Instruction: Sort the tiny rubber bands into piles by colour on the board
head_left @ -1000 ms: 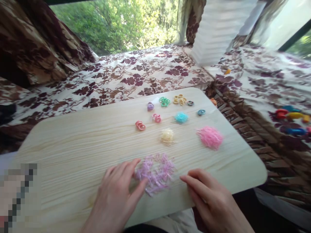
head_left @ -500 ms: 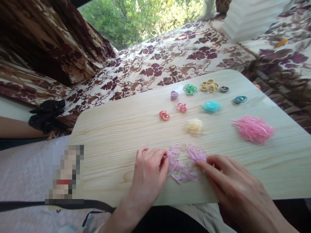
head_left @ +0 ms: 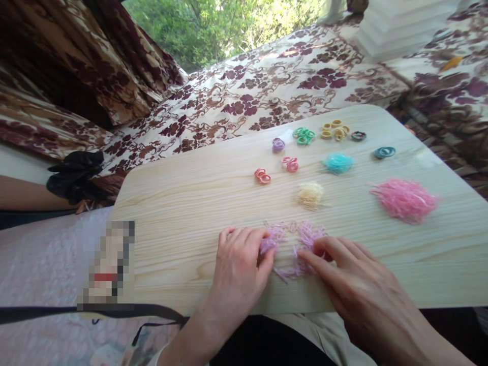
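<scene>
Light purple rubber bands point(head_left: 290, 272) lie in a loose ring of small heaps near the front of the wooden tabletop point(head_left: 179, 218). At the ring's left side, my left hand point(head_left: 242, 259) has its fingers curled, with thumb and forefinger closed on some of the purple bands. My right hand point(head_left: 354, 277) comes in from the right and pinches bands at the other side, its fingertips low against the wood. Just beyond the ring sits a cream heap of rubber bands point(head_left: 310, 195); a larger pink heap point(head_left: 406, 200) is farther right.
Toward the back are turquoise bands point(head_left: 339, 163), green hair ties point(head_left: 304, 135), yellow hair ties point(head_left: 335, 130), a teal hair tie point(head_left: 384, 152), a purple one point(head_left: 278, 145) and red ones point(head_left: 262, 176). A floral cloth point(head_left: 244, 101) lies beyond the table.
Both hands have shifted inward over the ring. The left has gathered purple bands from the ring's left side; the right fingertips have come down onto its lower right. The view has tilted slightly.
</scene>
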`<state>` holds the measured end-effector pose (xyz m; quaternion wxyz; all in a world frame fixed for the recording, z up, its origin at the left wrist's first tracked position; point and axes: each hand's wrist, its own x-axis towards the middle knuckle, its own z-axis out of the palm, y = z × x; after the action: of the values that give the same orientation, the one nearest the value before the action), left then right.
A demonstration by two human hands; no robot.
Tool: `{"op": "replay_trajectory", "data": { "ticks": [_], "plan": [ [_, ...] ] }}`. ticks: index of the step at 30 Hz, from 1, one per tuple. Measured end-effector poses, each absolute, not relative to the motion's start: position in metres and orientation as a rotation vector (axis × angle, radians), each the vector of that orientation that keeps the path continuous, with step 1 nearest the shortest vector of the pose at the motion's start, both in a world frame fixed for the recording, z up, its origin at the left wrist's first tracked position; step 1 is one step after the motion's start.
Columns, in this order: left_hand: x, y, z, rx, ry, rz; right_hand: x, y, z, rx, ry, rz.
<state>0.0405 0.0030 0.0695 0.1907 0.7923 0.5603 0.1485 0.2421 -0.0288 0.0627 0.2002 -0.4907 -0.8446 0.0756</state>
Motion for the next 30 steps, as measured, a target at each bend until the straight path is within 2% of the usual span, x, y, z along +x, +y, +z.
{"op": "replay_trajectory", "data": {
  "ticks": [11, 30],
  "plan": [
    [0.036, 0.003, 0.07, 2.209, 1.577, 0.449, 0.228, -0.023, 0.064, -1.389, -2.407, 0.324],
    [0.032, 0.003, 0.067, 2.213, 1.572, 0.471, 0.231, -0.021, 0.066, -1.361, -2.386, 0.296]
  ]
}}
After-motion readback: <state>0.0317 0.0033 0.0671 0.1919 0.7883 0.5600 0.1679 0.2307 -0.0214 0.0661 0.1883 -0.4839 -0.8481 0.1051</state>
